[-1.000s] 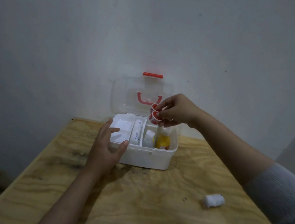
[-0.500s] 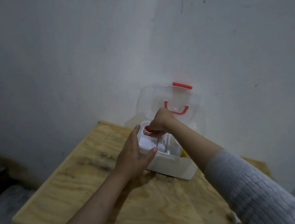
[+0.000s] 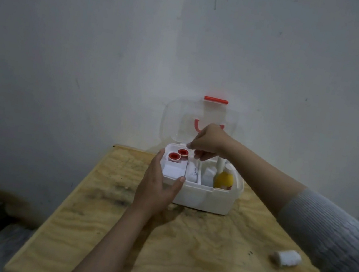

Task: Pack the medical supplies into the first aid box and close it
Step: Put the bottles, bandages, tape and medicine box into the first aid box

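- We see the white plastic first aid box (image 3: 206, 198) standing on the pale plywood table (image 3: 176, 255), near its far edge and close to the grey-white wall (image 3: 93, 48). Its long axis runs left to right across our view.
- Its clear lid with red latch and handle (image 3: 200, 120) is raised upright, leaning back toward the wall; the open mouth faces up.
- Our left hand (image 3: 157, 189) grips the box's near-left corner: thumb on the front rim, fingers wrapped along the left wall.
- Our right hand (image 3: 206, 141) hovers over the back of the box, fingers curled loosely downward and holding nothing we can make out; the grey knit sleeve (image 3: 335, 240) covers the forearm.
- In the left tray compartment, two small white tape rolls with red cores (image 3: 178, 155) lie side by side, their openings facing up.
- A white wrapped bandage roll (image 3: 192, 173) lies in the next slot, long axis running front to back.
- At the right end, a yellow bottle with a white cap (image 3: 225, 178) stands upright, cap pointing up.
- A white gauze roll (image 3: 286, 257) lies on its side on the table, well apart from the box to the near right, long axis roughly left to right.
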A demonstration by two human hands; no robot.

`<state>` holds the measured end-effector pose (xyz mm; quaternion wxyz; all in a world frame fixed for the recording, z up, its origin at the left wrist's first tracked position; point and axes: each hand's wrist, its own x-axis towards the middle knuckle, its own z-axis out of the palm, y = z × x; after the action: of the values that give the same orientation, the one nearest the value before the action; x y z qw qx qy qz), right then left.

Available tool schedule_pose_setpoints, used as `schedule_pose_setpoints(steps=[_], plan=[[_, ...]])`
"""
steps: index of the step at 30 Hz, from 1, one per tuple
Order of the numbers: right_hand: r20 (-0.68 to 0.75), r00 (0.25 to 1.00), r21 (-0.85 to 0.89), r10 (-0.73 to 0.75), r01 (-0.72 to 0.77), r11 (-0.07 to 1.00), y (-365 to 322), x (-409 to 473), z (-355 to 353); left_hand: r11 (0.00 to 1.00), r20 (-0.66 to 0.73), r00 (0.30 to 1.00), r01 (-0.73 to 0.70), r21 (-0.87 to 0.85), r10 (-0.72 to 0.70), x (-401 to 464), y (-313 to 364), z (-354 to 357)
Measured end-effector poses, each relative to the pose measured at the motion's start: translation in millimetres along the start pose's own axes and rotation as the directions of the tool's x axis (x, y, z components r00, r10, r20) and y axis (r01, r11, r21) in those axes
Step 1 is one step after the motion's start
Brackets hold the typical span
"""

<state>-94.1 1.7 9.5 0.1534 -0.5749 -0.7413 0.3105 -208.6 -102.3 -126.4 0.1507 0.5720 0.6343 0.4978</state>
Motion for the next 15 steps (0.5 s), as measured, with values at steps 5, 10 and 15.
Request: schedule_pose_setpoints(steps=[5, 10, 15], plan=[[-0.084, 0.992, 0.113, -0.093, 0.102, 0.988, 26, -56, -38, 1.000, -0.026, 1.000, 0.009, -0.015, -0.010, 3, -6, -5], [-0.088, 0.989, -0.012, -0.120, 0.120, 0.993, 100, -117, -62, 0.998, -0.040, 0.999, -0.028, -0.050, 0.026, 0, -7, -2], [0.036, 0.999, -0.210, -0.023, 0.030, 0.977, 186, -149, -63, 0.996, -0.066, 0.996, -0.068, -0.061, 0.064, 1, -7, -1]])
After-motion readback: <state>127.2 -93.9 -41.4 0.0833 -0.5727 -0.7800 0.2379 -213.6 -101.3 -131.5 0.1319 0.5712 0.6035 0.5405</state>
